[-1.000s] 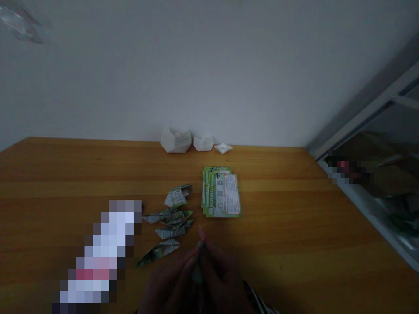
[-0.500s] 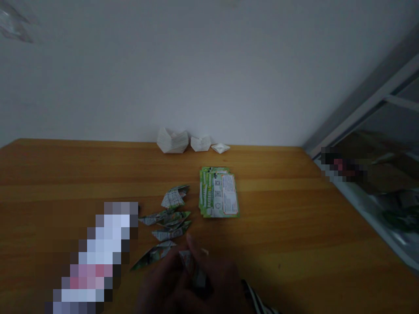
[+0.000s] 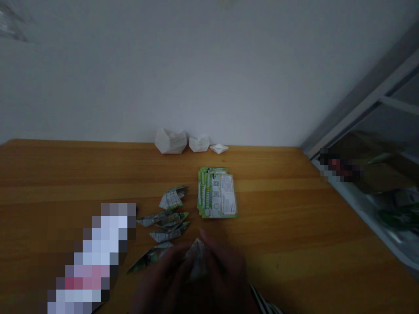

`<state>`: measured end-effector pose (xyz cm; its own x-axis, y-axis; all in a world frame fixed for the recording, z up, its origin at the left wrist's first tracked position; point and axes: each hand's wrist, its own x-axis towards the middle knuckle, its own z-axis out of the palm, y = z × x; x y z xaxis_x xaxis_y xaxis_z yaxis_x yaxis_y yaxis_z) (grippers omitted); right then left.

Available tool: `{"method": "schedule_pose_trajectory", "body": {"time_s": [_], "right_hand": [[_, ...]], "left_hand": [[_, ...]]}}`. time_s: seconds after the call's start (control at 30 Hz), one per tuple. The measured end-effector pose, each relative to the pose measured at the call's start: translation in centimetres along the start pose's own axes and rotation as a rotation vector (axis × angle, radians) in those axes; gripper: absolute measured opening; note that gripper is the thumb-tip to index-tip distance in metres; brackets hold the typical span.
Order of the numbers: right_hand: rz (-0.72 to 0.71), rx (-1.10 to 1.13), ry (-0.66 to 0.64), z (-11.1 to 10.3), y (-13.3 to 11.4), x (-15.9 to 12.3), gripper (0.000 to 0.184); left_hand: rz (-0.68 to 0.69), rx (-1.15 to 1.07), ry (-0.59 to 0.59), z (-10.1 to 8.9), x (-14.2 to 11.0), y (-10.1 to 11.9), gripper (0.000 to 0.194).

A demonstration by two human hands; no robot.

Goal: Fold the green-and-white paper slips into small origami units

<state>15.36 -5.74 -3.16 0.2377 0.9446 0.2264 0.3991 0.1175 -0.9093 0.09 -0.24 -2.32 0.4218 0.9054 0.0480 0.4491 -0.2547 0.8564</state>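
Between my two hands, low in the head view, is a folded piece of printed paper (image 3: 197, 257) with a pointed top. My left hand (image 3: 163, 279) is closed on its left side, and my right hand (image 3: 225, 270) grips its right side. Shadow hides the lower part of the paper. Several folded paper boats (image 3: 170, 233) printed in green and grey lie just beyond my left hand, the nearest one (image 3: 147, 259) right beside it. Farther off lies a stack of green printed leaflets (image 3: 218, 196).
Along the wall stand a large white folded paper boat (image 3: 170, 141), a smaller one (image 3: 199, 144) and a flat white one (image 3: 219, 148). A blurred-out long object (image 3: 98, 253) lies on the wooden table (image 3: 278, 196) at the left. At the right is a framed shelf (image 3: 369, 209).
Both hands have turned the folded paper, so its point now faces up and away from me. My right hand has shifted slightly to the right. The boats and leaflets lie as before.
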Motion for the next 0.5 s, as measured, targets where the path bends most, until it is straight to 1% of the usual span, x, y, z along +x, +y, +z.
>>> {"method": "schedule_pose_trajectory", "body": {"time_s": [0.03, 0.1, 0.13, 0.2, 0.27, 0.3, 0.37, 0.43, 0.5], "right_hand": [[0.037, 0.03, -0.009, -0.2, 0.0, 0.1, 0.036], [0.118, 0.093, -0.061, -0.6, 0.2, 0.5, 0.032], [0.162, 0.12, -0.087, -0.8, 0.3, 0.7, 0.029], [0.233, 0.162, -0.131, -1.4, 0.5, 1.1, 0.023], [0.254, 0.209, -0.182, -1.9, 0.7, 1.5, 0.023], [0.243, 0.241, -0.219, -2.2, 0.9, 1.7, 0.026], [0.201, 0.302, -0.323, -2.8, 1.1, 2.0, 0.042], [0.173, 0.344, -0.397, -3.4, 1.2, 2.3, 0.055], [0.16, 0.378, -0.444, -3.8, 1.1, 2.7, 0.059]], "left_hand": [[-0.046, -0.057, 0.005, 0.1, 0.1, 0.3, 0.016], [-0.078, -0.155, 0.027, 0.1, 0.2, 0.7, 0.017], [-0.063, -0.18, 0.042, 0.1, 0.3, 0.8, 0.016], [0.012, -0.153, 0.063, 0.0, 0.4, 0.6, 0.015], [0.085, -0.084, 0.061, -0.3, 0.5, 0.3, 0.018], [0.106, -0.049, 0.051, -0.4, 0.5, 0.2, 0.023], [0.116, -0.003, 0.023, -0.8, 0.6, 0.1, 0.034], [0.109, 0.007, -0.001, -1.0, 0.6, 0.2, 0.044], [0.091, -0.004, -0.021, -1.2, 0.7, 0.5, 0.047]]}}
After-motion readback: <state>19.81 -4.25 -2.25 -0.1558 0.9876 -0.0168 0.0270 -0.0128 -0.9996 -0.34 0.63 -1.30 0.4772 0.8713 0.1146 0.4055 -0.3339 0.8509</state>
